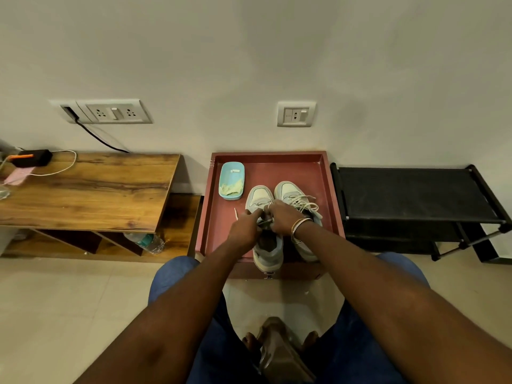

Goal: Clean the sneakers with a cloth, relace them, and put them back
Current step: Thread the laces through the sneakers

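Note:
Two pale grey-blue sneakers stand side by side on a red tray-topped stand (327, 189), toes toward the wall. Over the lace area of the left sneaker (260, 196) my left hand (245, 227) and my right hand (281, 220) meet, and both pinch its white lace; a loose lace end sticks out to the left of my left hand. The right sneaker (291, 192) is laced, its white laces lying loosely over its tongue. A yellowish cloth (231, 188) lies in a light blue oval tub (232, 180) at the tray's back left.
A wooden table (91, 187) with a cable, a black device and a pink item stands at left; a plastic bottle (148, 241) lies under it. A black shoe rack (415, 200) stands at right. My knees and a brown object sit on the tiled floor below.

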